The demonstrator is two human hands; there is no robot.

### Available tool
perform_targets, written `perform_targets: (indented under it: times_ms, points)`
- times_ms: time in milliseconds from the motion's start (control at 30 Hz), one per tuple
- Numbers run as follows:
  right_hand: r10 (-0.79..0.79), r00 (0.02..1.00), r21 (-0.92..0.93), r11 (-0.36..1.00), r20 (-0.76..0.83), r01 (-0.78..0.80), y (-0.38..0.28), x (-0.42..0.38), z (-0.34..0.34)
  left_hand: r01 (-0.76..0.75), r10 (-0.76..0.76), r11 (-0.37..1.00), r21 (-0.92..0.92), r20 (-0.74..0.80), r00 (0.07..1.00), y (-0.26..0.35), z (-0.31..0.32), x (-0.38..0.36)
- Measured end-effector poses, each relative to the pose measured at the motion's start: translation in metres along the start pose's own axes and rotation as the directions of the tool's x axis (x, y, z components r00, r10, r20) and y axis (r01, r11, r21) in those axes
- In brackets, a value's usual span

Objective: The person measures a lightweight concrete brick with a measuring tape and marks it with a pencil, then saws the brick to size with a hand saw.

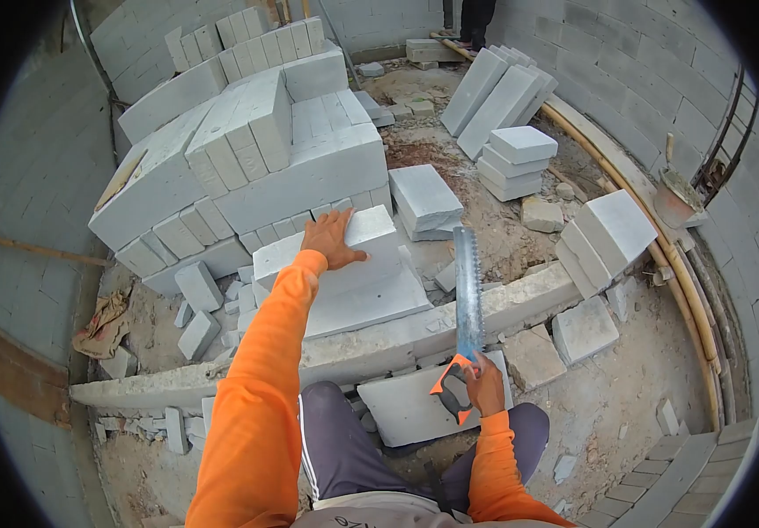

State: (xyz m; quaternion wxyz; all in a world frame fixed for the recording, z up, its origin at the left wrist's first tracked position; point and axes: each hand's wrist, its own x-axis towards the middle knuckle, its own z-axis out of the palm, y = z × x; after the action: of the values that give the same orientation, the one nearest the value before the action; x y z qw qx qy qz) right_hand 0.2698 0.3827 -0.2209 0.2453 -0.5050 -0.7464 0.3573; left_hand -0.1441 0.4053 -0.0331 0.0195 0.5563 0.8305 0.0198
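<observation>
Duly, we listed: left hand (332,240), spread over a pale block (372,257) at eleven o'clock, best pressed firmly; right hand (485,385), curled round a saw (468,295) at one, best held straight.

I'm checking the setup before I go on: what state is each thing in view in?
Left hand: open, resting on the block
Block under it: lying on another block
Right hand: closed around the saw's handle
Saw: held, blade pointing away from the wearer
Leaning blocks: tilted
Large block pile: stacked
Sack: crumpled
</observation>
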Motion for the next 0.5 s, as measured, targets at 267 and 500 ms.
perform_targets:
  times_ms: [267, 500]
  points:
    - [-0.042, 0.999, -0.018, 0.999, 0.008, 0.042, -0.002, -0.003, 0.000, -0.030, 0.027, 0.998, -0.062, -0.036, 0.999, -0.002, 0.006, 0.005]
    - [-0.008, 1.000, 0.064, 0.998, -0.023, 0.010, 0.000, -0.007, -0.002, -0.049, 0.047, 0.998, -0.044, -0.049, 0.998, 0.002, 0.007, 0.005]
